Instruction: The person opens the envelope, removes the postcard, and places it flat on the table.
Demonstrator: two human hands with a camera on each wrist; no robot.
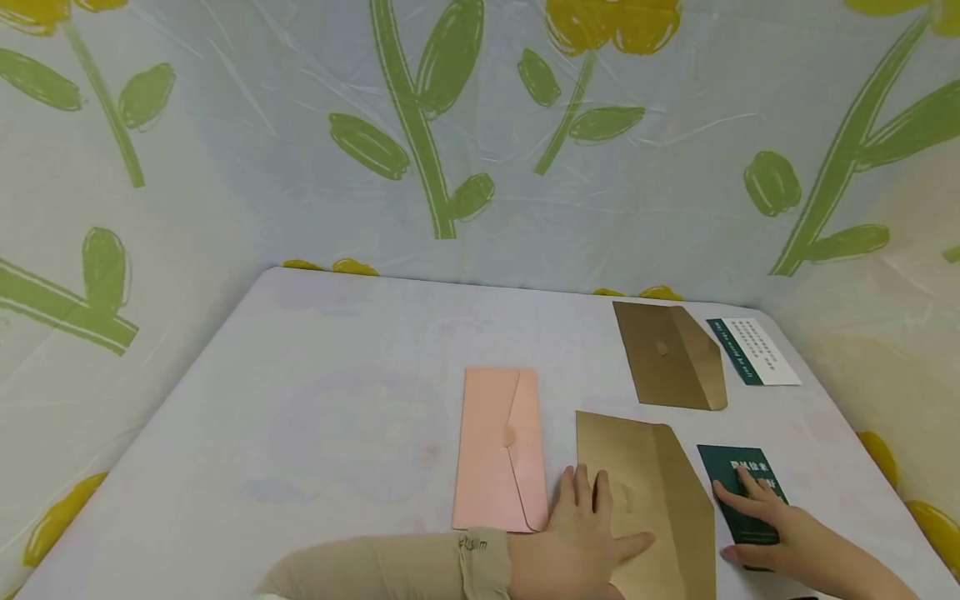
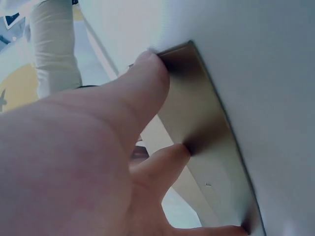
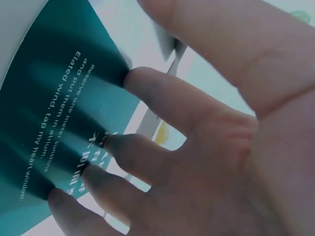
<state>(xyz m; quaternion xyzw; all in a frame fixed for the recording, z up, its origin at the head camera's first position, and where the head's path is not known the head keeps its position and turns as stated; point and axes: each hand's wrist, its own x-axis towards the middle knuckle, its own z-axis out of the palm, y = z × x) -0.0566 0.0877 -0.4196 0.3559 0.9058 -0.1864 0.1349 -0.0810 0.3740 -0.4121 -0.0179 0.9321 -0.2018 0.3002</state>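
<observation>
My left hand (image 1: 581, 537) rests with spread fingers on the left side of an opened kraft-brown envelope (image 1: 686, 517), its flap folded out to the right. In the left wrist view, the thumb and fingertips touch the brown envelope (image 2: 202, 113). On the right, my right hand (image 1: 780, 525) lies over a dark green card (image 1: 727, 467) with white lettering. Its fingers are spread, and the fingertips touch the printed face of the green card (image 3: 64, 98) in the right wrist view. The hand hides part of the card.
A closed pink envelope (image 1: 487, 450) lies left of the brown one. Farther back is a second, darker brown envelope (image 1: 652, 358) with its flap out. Beside it, near the right table edge, lies a white and green card (image 1: 765, 354). Flower-patterned sheeting (image 1: 285, 167) surrounds the white table (image 1: 337, 400).
</observation>
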